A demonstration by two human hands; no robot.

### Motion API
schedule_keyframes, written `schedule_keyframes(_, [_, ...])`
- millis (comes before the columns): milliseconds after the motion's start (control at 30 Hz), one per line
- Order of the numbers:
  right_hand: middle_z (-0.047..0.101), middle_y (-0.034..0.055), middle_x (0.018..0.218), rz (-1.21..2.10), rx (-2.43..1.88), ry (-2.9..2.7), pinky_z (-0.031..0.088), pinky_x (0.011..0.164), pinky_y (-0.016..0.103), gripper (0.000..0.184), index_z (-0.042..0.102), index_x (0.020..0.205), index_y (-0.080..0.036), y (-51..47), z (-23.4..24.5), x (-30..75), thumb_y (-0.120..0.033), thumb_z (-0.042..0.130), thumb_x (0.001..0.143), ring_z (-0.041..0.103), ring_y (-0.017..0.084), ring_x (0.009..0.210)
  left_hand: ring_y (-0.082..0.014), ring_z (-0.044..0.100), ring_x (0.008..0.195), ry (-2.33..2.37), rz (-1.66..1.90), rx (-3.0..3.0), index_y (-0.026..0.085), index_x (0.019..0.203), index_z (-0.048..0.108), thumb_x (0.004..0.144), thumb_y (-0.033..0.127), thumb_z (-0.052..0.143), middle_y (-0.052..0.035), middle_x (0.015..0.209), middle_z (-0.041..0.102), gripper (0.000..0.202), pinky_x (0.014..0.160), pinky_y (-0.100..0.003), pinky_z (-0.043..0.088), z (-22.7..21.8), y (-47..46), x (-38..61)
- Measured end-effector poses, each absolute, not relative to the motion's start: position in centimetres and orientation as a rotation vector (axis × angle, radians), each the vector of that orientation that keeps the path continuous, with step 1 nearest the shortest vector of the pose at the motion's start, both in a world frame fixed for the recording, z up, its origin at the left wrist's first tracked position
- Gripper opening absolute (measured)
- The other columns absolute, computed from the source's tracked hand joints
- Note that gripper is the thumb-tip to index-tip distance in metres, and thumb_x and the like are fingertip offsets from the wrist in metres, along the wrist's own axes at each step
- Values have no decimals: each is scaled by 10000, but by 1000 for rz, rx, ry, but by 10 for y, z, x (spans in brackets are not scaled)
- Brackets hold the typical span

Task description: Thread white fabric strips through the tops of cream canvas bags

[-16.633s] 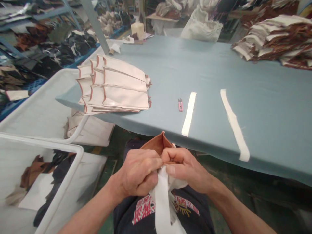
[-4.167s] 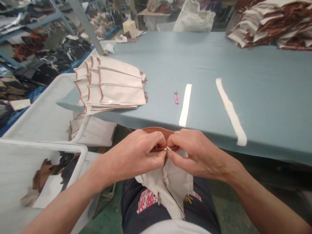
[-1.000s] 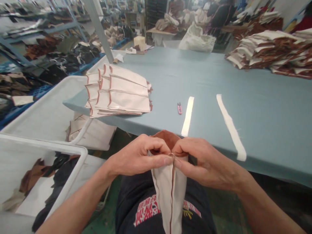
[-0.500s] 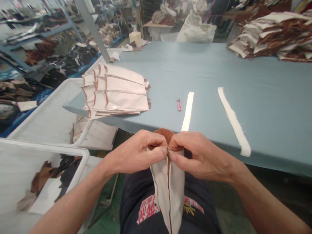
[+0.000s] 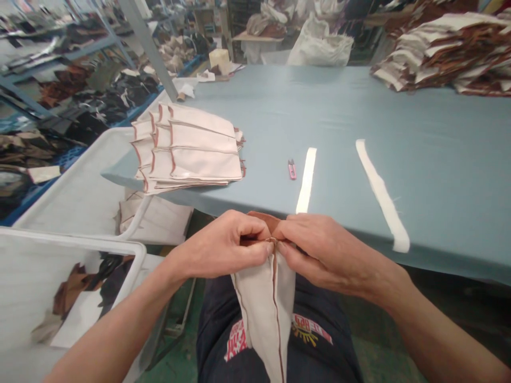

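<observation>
Hanging from both hands, a cream cloth piece (image 5: 261, 303) drops over the person's dark clothing (image 5: 217, 303), partly covering the print there. Red characters on a white patch (image 5: 236, 340) show to the left of the cloth, and a second patch (image 5: 313, 329) to the right carries more red lettering beside a yellow shape; all of it is too blurred to read surely. The cloth's upper edge lies right at the fingertips, the top of its seam between the two hands, and most of its body hangs below the grip. Its long axis runs from far to near, the wider top toward the table and the narrowing lower end toward the person, leaning slightly right. A brown seam follows that line, and a reddish-brown inner side shows beyond the knuckles.

The left hand (image 5: 227, 244) pinches the edge tightly between thumb and curled fingers; the right hand (image 5: 323, 247) does likewise just beside it.

Past the hands, the blue-grey table (image 5: 335, 117) bears a short white strip (image 5: 307, 181), pink snips (image 5: 292, 170) left of it, and a longer strip (image 5: 381, 194) slanting farther right. A stack of cream pieces (image 5: 203, 149) lies at the left, near a white tub (image 5: 72, 191). A brown and cream heap (image 5: 451, 53) lies far right.
</observation>
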State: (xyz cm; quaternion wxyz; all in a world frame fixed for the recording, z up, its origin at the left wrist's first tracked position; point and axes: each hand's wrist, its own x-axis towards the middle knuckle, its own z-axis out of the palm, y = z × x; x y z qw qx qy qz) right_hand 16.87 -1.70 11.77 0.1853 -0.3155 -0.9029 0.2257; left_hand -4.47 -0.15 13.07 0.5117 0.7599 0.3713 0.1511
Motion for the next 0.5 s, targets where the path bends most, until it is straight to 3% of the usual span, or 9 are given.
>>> schedule_keyframes(133, [550,9,708,767,-920,-2503,329,631,303,226,469,733,-215,-6,119,165,-137,413,937,461,163,650,-73,283,557,799,351,1801,189,586,326,892,219,509,55,619,280,358,496,-216,227,131,4,-43])
schedule_keyframes(333, [715,64,1013,814,-1104,-2015,463,905,364,125,599,955,-208,-7,107,155,-185,476,954,637,223,989,-116,476,677,938,656,1744,142,705,596,985,295,485,16,721,524,338,613,-223,379,125,-6,-50])
schedule_keyframes(500, [701,38,872,790,-1150,-1854,484,744,329,64,600,931,-222,-32,108,143,-278,619,905,632,201,794,-137,558,735,1019,829,1790,141,786,669,1018,269,489,-10,789,624,320,686,-249,417,118,-19,-52])
